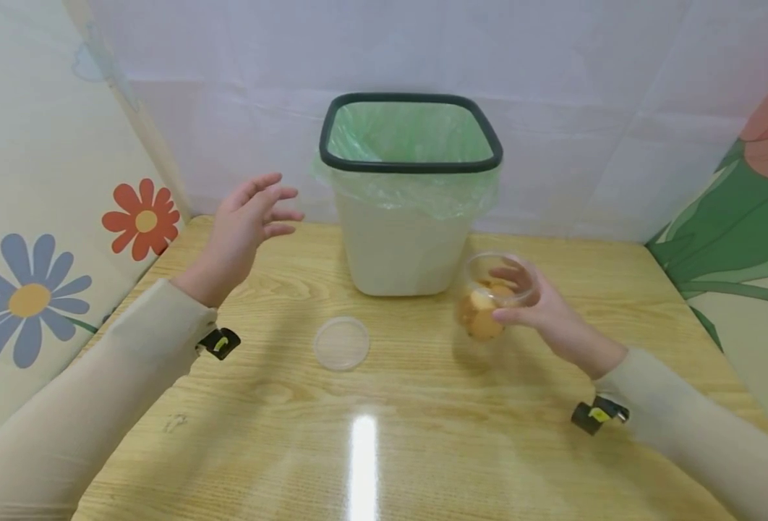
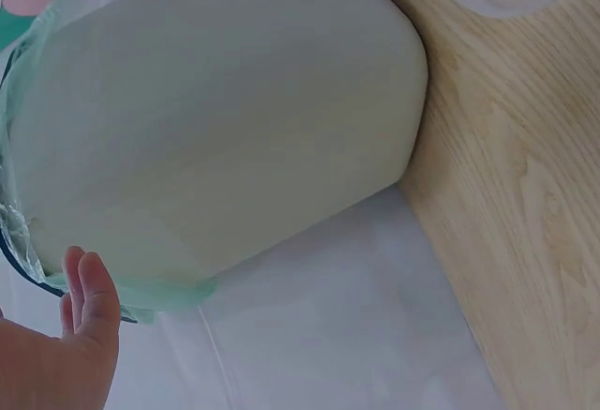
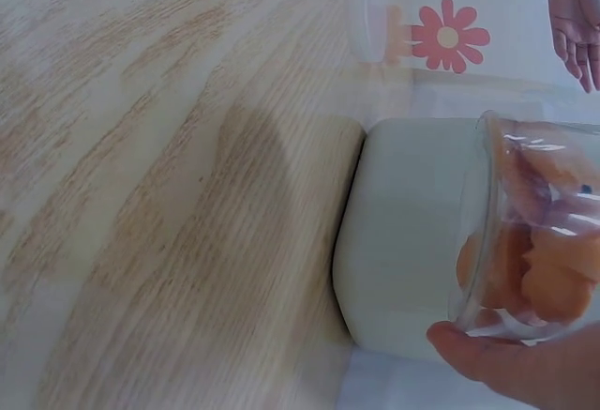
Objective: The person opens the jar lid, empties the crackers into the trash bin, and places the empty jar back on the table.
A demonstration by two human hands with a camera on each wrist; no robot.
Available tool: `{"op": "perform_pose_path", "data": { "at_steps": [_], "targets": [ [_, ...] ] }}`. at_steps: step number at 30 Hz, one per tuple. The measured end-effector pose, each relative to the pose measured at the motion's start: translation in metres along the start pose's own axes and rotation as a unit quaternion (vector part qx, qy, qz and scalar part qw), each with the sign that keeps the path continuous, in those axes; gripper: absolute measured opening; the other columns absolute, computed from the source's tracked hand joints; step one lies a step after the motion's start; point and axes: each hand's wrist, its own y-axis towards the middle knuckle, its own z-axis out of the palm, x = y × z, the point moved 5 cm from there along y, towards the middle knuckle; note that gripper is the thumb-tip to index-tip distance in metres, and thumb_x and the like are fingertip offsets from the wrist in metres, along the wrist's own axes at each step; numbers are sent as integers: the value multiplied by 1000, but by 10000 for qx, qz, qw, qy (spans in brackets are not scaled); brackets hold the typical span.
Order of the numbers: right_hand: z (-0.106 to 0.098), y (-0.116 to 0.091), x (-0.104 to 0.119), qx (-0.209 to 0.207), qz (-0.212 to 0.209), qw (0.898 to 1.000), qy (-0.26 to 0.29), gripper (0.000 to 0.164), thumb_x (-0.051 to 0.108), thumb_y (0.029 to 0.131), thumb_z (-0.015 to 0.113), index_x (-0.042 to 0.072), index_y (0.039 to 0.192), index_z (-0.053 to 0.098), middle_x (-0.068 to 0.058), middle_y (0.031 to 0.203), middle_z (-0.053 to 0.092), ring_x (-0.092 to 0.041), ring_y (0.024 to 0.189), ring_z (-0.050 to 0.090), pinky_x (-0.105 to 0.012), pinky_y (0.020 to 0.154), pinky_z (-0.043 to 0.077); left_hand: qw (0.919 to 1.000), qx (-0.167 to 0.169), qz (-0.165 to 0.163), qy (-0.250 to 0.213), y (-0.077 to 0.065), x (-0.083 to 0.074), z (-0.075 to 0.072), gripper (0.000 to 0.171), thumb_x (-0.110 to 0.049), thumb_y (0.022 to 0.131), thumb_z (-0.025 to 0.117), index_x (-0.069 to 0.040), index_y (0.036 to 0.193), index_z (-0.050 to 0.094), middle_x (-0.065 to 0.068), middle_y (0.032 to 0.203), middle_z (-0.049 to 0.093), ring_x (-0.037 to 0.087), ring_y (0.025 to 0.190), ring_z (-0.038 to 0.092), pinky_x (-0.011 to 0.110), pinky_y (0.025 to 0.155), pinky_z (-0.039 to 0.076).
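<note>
My right hand [image 1: 547,311] grips a clear plastic tub [image 1: 497,297] by its side, thumb on the near side. Inside the tub lie several orange-tan pieces [image 3: 553,274]; their kind I cannot tell. The tub is above the table, to the right of a pale bin [image 1: 406,239]. Left of the bin, my left hand [image 1: 244,224] hangs in the air with fingers loosely spread, holding nothing. In the left wrist view, that hand [image 2: 70,354] appears near the bin's lined rim. A round clear lid [image 1: 341,344] lies flat on the table between the hands.
A green plastic bag [image 1: 416,192] lines the bin and folds over under its dark rim [image 1: 410,167]. The bin stands on the wood-grain table [image 1: 416,427] close to the white back wall [image 1: 553,94]. Side panels [image 1: 6,181] with painted flowers flank the table.
</note>
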Motion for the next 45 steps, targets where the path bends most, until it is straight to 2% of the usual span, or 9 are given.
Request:
{"op": "perform_pose_path", "data": {
  "at_steps": [5, 14, 22, 29, 37, 45],
  "targets": [
    [-4, 0, 6, -70, -18, 10000, 32, 78, -7, 83, 66, 7, 148, 26, -32, 147, 27, -6, 105, 59, -22, 89, 48, 9986, 13, -175, -509, 5, -4, 4, 54, -26, 102, 49, 0, 147, 31, 6, 118, 54, 13, 86, 64, 22, 76, 54],
    [-10, -1, 15, -89, 137, 9996, -231, 84, -6, 85, 63, 1, 152, 14, -28, 150, 27, -7, 107, 58, -22, 90, 46, 9989, -40, -225, -407, 13, -8, 8, 51, -25, 103, 46, -2, 147, 33, 8, 116, 52, 13, 81, 63, 22, 75, 54],
    [-13, -2, 22, -91, 164, 9996, -201, 84, -3, 87, 64, 4, 153, 13, -25, 150, 27, -9, 110, 55, -22, 91, 45, 9975, -37, -307, -640, 22, -13, 10, 49, -22, 103, 47, -2, 146, 35, 8, 112, 53, 12, 77, 63, 23, 72, 55],
    [-16, -1, 26, -165, 169, 9996, -165, 83, -4, 86, 63, 5, 153, 15, -24, 149, 28, -9, 105, 58, -22, 90, 44, 9980, 85, -357, -510, 26, -17, 13, 52, -27, 103, 49, -4, 147, 35, 8, 116, 51, 13, 80, 62, 23, 75, 55],
    [-21, -1, 31, -223, 186, 9994, -187, 81, -3, 87, 63, 8, 153, 17, -23, 150, 28, -10, 107, 58, -21, 88, 47, 9975, -23, -355, -609, 36, -24, 16, 54, -23, 101, 53, -1, 147, 35, 9, 114, 52, 12, 73, 63, 23, 70, 55],
    [-24, -1, 36, -217, 270, 9992, -202, 83, 0, 88, 63, 8, 154, 12, -22, 152, 25, -13, 108, 57, -22, 90, 47, 9987, -16, -425, -290, 46, -33, 16, 54, -26, 102, 51, -2, 147, 33, 7, 116, 51, 17, 95, 57, 22, 76, 53]
  ]
}}
